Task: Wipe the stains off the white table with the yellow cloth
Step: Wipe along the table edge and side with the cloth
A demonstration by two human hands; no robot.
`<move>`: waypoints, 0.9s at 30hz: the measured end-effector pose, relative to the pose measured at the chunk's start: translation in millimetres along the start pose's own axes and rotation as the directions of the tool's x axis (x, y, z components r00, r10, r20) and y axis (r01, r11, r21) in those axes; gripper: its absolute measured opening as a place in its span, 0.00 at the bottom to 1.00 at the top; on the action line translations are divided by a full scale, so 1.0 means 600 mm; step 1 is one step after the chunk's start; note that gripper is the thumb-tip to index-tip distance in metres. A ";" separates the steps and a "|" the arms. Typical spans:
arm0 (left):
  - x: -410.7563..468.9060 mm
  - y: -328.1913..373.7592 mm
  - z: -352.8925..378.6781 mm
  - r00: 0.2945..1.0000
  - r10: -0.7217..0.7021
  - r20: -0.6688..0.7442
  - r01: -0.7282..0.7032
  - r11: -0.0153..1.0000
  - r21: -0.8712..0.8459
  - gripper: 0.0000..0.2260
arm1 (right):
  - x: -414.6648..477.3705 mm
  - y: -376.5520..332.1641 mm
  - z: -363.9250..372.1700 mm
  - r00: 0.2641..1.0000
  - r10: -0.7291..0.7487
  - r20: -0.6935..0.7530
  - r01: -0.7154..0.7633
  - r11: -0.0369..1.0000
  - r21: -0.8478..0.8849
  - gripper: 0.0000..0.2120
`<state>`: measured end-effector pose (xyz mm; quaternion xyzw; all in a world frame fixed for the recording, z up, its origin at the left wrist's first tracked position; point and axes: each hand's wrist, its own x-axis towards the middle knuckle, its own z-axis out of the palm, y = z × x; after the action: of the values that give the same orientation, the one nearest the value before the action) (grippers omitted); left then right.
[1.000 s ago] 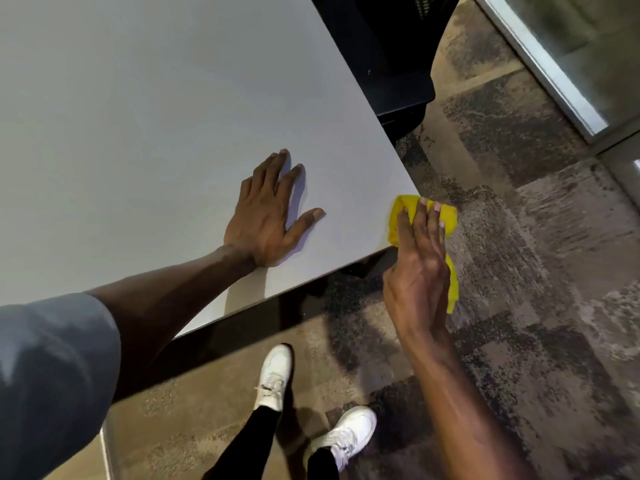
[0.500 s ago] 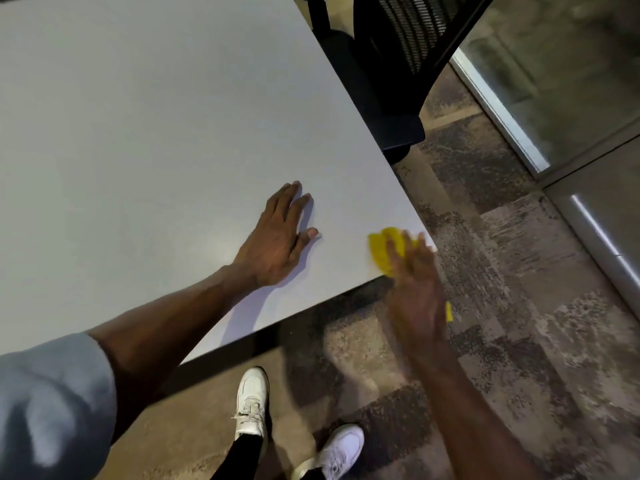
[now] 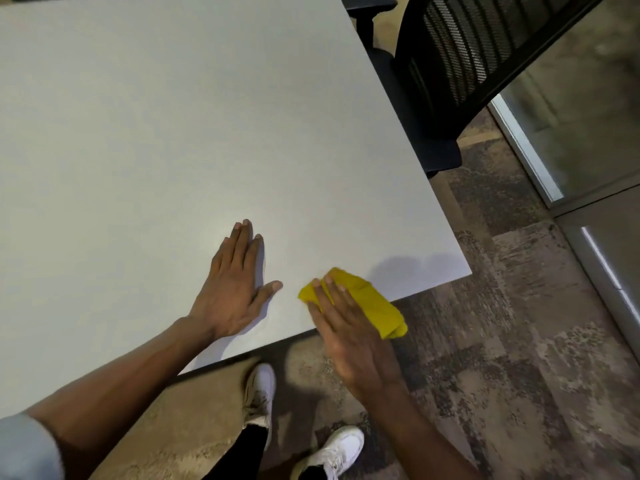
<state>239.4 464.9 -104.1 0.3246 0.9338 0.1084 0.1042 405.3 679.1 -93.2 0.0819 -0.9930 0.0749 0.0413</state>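
Note:
The white table (image 3: pixel 166 140) fills the upper left of the head view; I see no stains on it. My left hand (image 3: pixel 233 289) lies flat on the tabletop near the front edge, fingers straight and pointing away. Just to its right, my right hand (image 3: pixel 349 327) presses the folded yellow cloth (image 3: pixel 370 303) onto the table's near edge with straight fingers. Part of the cloth hangs past the edge. The table's near right corner (image 3: pixel 465 271) lies beyond the cloth.
A black mesh-backed office chair (image 3: pixel 460 64) stands against the table's right side. A metal-framed glass partition (image 3: pixel 540 161) runs along the far right. Patterned carpet (image 3: pixel 519 341) covers the floor, and my white shoes (image 3: pixel 332 452) stand below the table edge.
My right hand has slid the cloth leftward from the table's corner along the near edge, closer to my left hand. The view has tilted up, showing more of the chair.

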 end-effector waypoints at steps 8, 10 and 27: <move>-0.004 -0.022 -0.011 0.997 0.042 0.066 -0.042 0.999 -0.008 0.43 | 0.002 0.072 -0.034 0.988 -0.011 0.155 0.024 0.996 -0.083 0.39; -0.006 -0.024 -0.010 0.997 0.056 0.060 -0.055 0.998 -0.019 0.42 | 0.006 0.093 -0.032 0.986 0.014 0.164 -0.003 0.998 -0.063 0.41; -0.006 -0.053 -0.030 0.987 0.151 0.060 -0.144 0.984 -0.104 0.44 | 0.140 0.056 0.029 0.954 0.298 -0.037 -0.278 0.924 0.263 0.42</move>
<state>218.8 435.9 -95.1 0.3908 0.8966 0.1508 0.1435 315.5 696.3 -107.3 -0.0632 -0.9740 0.2101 0.0569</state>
